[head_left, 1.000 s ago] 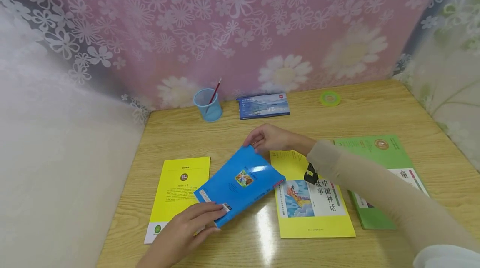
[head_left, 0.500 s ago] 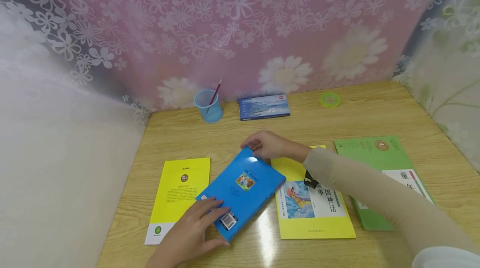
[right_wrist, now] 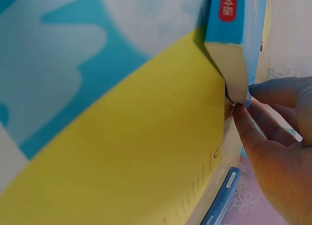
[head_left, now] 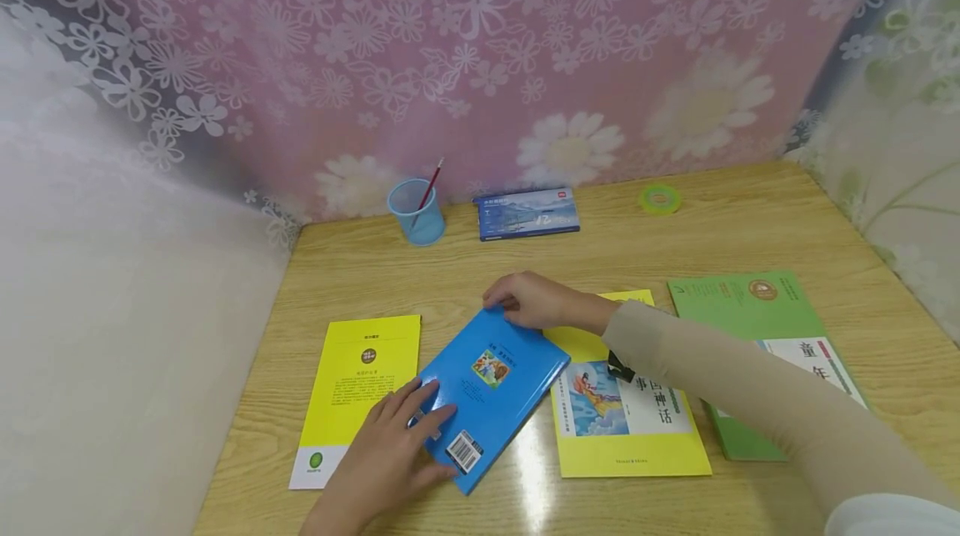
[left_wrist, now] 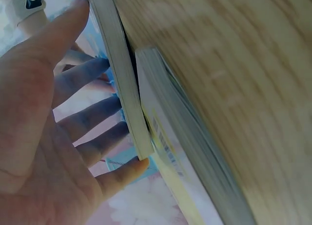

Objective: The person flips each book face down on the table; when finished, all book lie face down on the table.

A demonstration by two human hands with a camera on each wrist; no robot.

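Observation:
A blue book (head_left: 491, 390) lies slanted in the middle of the table, back cover up, with a small picture and a barcode. My left hand (head_left: 390, 448) rests on its lower left part with spread fingers. In the left wrist view those fingers (left_wrist: 90, 115) lie along the cover, beside the page edges. My right hand (head_left: 536, 300) pinches the far corner of the blue book; in the right wrist view the thumb and fingers meet at that corner. A yellow book (head_left: 367, 386) lies just left. Another yellow book (head_left: 630, 457), with a picture cover, lies under my right wrist.
A green book (head_left: 742, 311) lies at the right, partly under my right sleeve. Along the back stand a light blue mesh cup (head_left: 423, 227) with a pencil (head_left: 431, 183), a blue flat box (head_left: 528, 215) and a green tape roll (head_left: 660, 199).
The blue book has turned a little and its near end has come toward me. My left fingers have spread further over its cover. My right hand has dropped slightly, still at the far corner.

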